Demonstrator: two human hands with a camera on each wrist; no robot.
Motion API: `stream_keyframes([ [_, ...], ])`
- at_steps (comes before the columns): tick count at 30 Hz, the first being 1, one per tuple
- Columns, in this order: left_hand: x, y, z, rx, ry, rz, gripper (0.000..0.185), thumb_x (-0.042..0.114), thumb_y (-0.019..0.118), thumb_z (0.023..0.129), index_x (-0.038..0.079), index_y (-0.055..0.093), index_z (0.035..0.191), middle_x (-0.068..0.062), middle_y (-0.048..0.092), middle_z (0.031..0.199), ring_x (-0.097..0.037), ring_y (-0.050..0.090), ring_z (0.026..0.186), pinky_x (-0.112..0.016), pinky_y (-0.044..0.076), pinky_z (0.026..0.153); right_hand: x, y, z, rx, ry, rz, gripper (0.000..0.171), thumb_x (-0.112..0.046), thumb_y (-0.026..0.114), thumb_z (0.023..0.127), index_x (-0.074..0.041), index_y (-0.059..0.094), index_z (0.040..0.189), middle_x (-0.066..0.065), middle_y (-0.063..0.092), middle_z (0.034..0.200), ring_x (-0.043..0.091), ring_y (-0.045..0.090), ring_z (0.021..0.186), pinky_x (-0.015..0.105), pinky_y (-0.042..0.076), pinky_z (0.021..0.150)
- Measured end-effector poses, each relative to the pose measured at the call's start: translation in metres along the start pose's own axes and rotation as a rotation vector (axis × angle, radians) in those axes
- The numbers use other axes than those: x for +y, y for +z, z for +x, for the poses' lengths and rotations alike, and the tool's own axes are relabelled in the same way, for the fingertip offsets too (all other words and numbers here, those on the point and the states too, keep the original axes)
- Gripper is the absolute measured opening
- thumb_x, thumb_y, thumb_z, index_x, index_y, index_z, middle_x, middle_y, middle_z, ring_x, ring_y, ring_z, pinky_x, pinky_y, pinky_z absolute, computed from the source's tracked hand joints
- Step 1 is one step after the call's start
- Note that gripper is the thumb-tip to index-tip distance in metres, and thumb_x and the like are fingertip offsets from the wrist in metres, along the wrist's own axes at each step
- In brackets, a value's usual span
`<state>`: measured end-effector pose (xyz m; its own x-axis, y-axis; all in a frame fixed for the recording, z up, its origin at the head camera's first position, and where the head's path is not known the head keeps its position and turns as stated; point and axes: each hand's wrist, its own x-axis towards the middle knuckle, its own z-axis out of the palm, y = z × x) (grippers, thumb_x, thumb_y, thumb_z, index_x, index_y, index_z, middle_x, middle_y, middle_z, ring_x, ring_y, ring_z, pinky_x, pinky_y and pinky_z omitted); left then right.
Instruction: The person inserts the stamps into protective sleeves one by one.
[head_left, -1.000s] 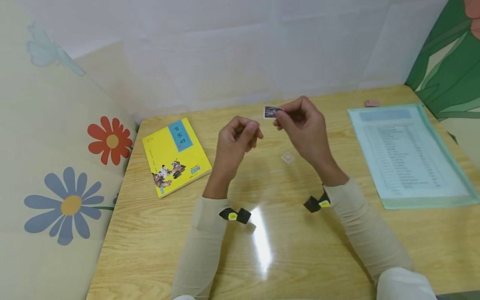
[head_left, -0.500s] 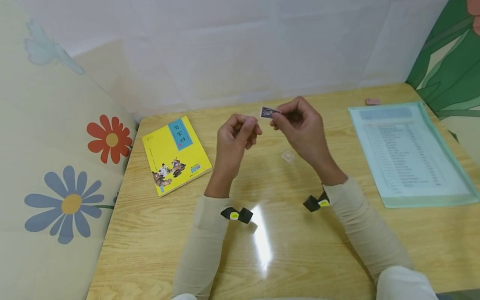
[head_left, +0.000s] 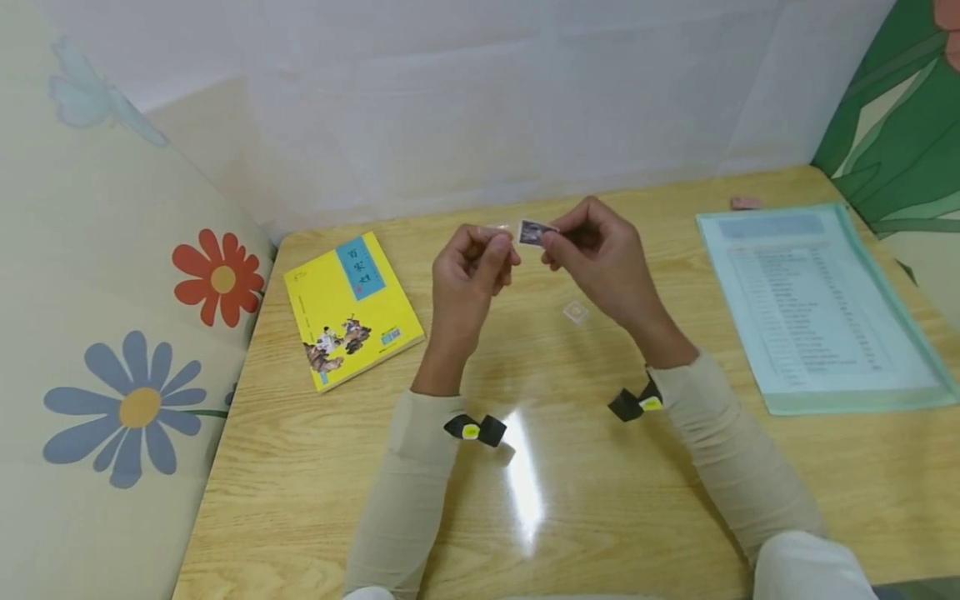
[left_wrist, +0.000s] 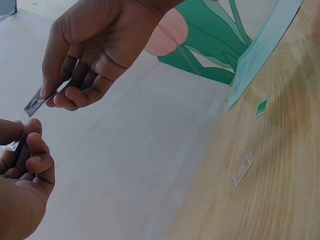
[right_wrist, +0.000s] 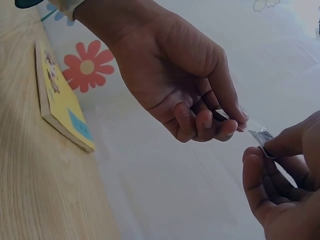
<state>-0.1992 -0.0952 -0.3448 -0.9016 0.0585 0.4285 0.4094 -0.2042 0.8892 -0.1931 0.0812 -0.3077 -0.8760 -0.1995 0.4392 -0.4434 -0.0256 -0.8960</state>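
R hand (head_left: 600,250) pinches a small dark card (head_left: 532,232) btwn thumb & forefinger, other fingers curled under; card sits at centre of head view, above the bench (head_left: 600,500), not touching it. L hand (head_left: 472,267) is just left of it, fingers curled, thumb & forefinger pinching a small clear sleeve (head_left: 498,227), hard to see in head view but plain in L wrist view (left_wrist: 12,145) at left edge, below the card (left_wrist: 36,102). Key relation: card's free end points left twd the sleeve, the two nearly touching, a small gap btwn them; in R wrist view the card (right_wrist: 260,136) lies right beside the L thumb tip, sleeve (right_wrist: 247,125) clear & thin betw the two hands. Card's long axis runs roughly left-right in head view, slightly tilted, lower at its left end in L wrist view. Can't tell if card corner is already inside the sleeve mouth. Both hands are equally near the meeting point. On the bench: yellow book (head_left: 352,310) left of centre, another clear sleeve (head_left: 575,312) lying flat below the R hand, blue-green folder (head_left: 821,312) at right, small pink thing (head_left: 746,203) in upper right, near the wall.
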Motion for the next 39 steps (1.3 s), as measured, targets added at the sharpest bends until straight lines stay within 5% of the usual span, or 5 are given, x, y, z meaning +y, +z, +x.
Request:
stream_keyframes([
  [13,-0.001,0.003,0.001,-0.008,0.082,-0.032,0.013,0.010,0.056,0.093,0.000,0.057,0.102,-0.017,0.059,0.084,-0.022,0.049,0.060,-0.025,0.038,0.047,0.021,-0.005,0.005,0.000,0.063,0.151,0.019,-0.009,0.065,0.087,0.004,0.054,0.096,0.019,0.059,0.092,0.028,0.060,0.075,0.030,0.054,0.065],
  [32,0.000,0.002,-0.001,0.014,0.013,0.021,0.017,0.016,0.057,0.093,0.001,0.056,0.100,-0.017,0.058,0.082,-0.021,0.047,0.060,-0.022,0.043,0.051,-0.001,-0.001,-0.001,-0.019,-0.030,-0.050,0.017,-0.004,0.062,0.088,0.007,0.052,0.097,0.017,0.060,0.090,0.032,0.058,0.075,0.029,0.051,0.062],
  [39,0.014,0.008,-0.003,-0.024,0.003,0.124,0.015,0.011,0.056,0.093,-0.002,0.054,0.100,-0.020,0.056,0.082,-0.028,0.047,0.063,-0.024,0.043,0.053,-0.003,-0.004,-0.001,-0.060,-0.007,-0.078,0.017,-0.005,0.062,0.088,0.006,0.053,0.097,0.016,0.059,0.089,0.031,0.058,0.075,0.031,0.051,0.063],
])
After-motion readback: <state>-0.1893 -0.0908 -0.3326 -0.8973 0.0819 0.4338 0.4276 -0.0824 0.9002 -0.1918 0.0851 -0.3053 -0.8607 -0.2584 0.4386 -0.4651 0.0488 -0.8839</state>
